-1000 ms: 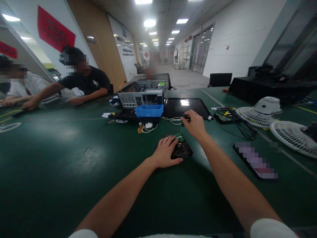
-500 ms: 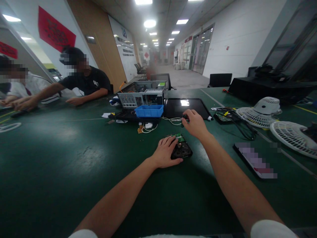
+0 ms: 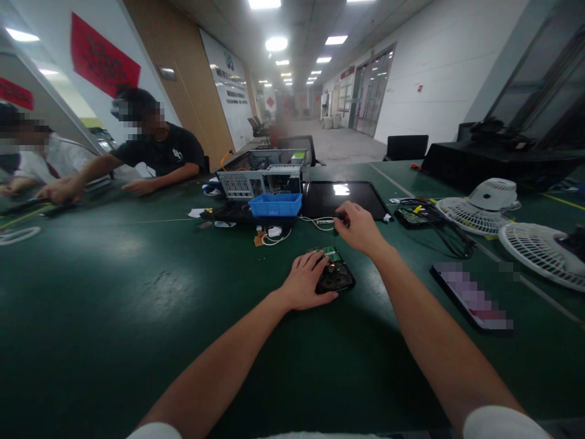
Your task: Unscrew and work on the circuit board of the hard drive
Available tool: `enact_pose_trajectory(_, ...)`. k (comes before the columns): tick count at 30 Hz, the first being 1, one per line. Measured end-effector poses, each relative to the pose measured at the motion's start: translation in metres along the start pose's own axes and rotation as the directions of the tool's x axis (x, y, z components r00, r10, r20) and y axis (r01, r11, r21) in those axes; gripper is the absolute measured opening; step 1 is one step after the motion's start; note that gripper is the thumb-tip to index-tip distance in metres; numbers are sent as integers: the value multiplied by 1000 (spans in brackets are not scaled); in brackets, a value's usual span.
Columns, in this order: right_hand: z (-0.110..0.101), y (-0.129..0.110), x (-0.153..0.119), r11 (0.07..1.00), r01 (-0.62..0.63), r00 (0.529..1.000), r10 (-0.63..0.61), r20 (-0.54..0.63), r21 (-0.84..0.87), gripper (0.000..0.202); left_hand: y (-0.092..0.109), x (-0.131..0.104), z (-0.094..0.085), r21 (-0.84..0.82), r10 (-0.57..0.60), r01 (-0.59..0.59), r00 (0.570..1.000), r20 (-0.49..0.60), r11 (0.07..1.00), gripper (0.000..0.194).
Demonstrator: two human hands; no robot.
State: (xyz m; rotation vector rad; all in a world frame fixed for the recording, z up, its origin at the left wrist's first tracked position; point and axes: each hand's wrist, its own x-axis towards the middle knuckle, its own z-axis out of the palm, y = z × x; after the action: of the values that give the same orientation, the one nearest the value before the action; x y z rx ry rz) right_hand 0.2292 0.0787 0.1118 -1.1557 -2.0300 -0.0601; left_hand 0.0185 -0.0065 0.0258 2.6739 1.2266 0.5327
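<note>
A small black device [image 3: 337, 277] with a green circuit board at its far end lies on the green table. My left hand [image 3: 307, 281] rests on its left side, fingers spread over the board's edge and thumb along the near edge. Above the far end of the device, my right hand [image 3: 359, 227] is closed around a screwdriver [image 3: 340, 218] with a dark handle. Its thin shaft points down at the green board; whether the tip touches is too small to tell.
Beyond the device stand a blue tray [image 3: 275, 205], an open computer case [image 3: 260, 182] and a flat black panel [image 3: 345, 198]. To the right lie a phone [image 3: 468, 296], cables, another circuit board [image 3: 414, 216] and white fans [image 3: 539, 253]. Two people sit at the far left.
My hands and the device look almost the same. At the far left, a person's outstretched hand has shifted slightly right and up, with a dark object near it.
</note>
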Motion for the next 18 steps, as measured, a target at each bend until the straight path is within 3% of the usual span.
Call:
enact_pose_trajectory(12,2,5,1,998,-28,1000,27,2,48,16,1,1,-2,-23,-8,8,1000,5,1000,99)
enact_pose_trajectory(18,9,7,0,995,-21,1000,20,16,98,27,0,1,0,-16,2,-2,1000,-11,1000,100)
